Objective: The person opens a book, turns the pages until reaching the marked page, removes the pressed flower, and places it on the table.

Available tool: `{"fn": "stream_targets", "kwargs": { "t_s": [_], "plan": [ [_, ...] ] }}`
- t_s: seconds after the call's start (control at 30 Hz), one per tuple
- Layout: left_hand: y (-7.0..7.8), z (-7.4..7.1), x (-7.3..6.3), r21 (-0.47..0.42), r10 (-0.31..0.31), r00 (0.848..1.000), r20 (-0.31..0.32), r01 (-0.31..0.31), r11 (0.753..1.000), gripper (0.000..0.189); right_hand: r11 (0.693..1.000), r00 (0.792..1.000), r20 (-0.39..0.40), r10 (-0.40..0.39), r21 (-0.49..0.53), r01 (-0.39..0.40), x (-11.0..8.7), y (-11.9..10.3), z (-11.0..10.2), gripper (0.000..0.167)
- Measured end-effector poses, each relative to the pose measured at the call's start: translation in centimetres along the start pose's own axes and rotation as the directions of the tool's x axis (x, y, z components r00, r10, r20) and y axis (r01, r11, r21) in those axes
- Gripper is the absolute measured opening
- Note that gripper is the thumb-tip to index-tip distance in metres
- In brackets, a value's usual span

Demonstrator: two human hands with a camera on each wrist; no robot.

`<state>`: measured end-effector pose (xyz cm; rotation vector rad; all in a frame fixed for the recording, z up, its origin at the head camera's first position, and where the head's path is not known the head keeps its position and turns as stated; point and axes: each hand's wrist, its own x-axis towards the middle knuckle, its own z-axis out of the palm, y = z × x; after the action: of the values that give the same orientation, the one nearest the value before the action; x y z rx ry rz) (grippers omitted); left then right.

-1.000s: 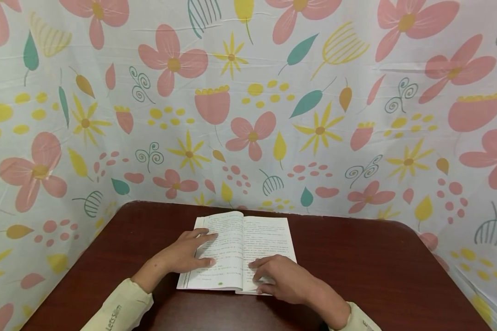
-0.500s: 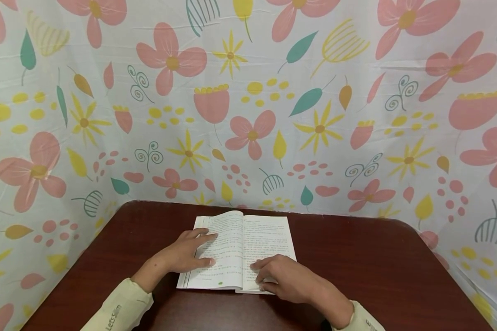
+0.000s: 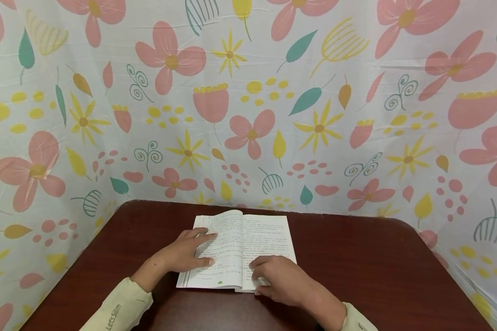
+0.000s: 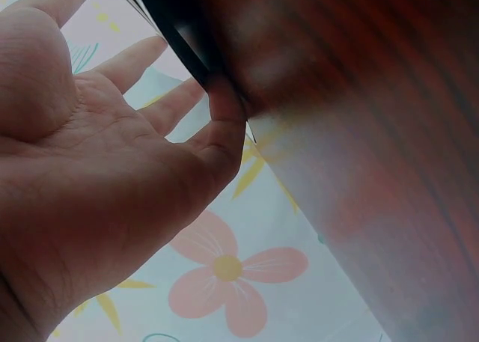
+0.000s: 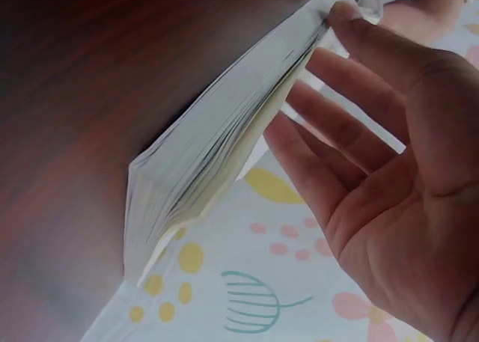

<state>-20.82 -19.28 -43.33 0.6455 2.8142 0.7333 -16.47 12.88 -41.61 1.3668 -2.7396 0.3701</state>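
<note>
An open book (image 3: 267, 234) lies on the dark red table in the head view, both pages printed with small lines of text. My left hand (image 3: 186, 253) rests on the left page, fingers spread and thumb out to the side. Over the lower part of the right page lies my right hand (image 3: 283, 278), its fingers bent loosely and the thumb by the bottom edge. In the right wrist view, the thick stack of page edges (image 5: 217, 121) shows beside my right thumb and fingers. The left wrist view has the palm side of my left hand (image 4: 112, 159) at the book's shadowed edge.
The table (image 3: 368, 262) has rounded far corners and extends to both sides of the book. A white cloth (image 3: 257, 184) printed with flowers and leaves hangs right behind it and along the sides. Pale sleeves (image 3: 120, 305) cover both forearms.
My right hand slides a little to the right across the page, then back to the left. The left hand and the book stay put.
</note>
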Motion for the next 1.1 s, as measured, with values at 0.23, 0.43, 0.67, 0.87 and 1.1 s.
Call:
{"fn": "stream_targets", "kwargs": {
  "t_s": [0.23, 0.43, 0.67, 0.87, 1.1],
  "plan": [
    [0.2, -0.3, -0.2, 0.013, -0.008, 1.000, 0.002, 0.008, 1.000, 0.075, 1.000, 1.000, 0.018, -0.004, -0.019, 0.004, 0.2, -0.2, -0.1, 0.007],
    [-0.2, -0.2, 0.0, 0.009, 0.004, 1.000, -0.002, -0.004, 1.000, 0.075, 0.999, 0.998, 0.040, -0.042, -0.017, 0.043, 0.5, -0.2, -0.4, 0.019],
    [0.3, -0.5, -0.4, -0.007, 0.015, 1.000, 0.009, -0.014, 1.000, 0.074, 0.997, 0.997, 0.001, -0.077, 0.029, 0.077, -0.2, 0.1, -0.7, 0.045],
    [-0.3, 0.0, 0.1, -0.002, 0.029, 1.000, 0.004, -0.029, 1.000, 0.074, 0.996, 1.000, -0.014, -0.019, 0.088, 0.020, -1.7, 1.5, -1.0, 0.041],
    [-1.9, 1.2, 0.7, 0.009, 0.016, 1.000, -0.014, -0.016, 1.000, 0.077, 0.978, 0.980, -0.066, 0.187, 0.108, -0.179, -4.3, 3.5, -1.3, 0.017]
  ]
}}
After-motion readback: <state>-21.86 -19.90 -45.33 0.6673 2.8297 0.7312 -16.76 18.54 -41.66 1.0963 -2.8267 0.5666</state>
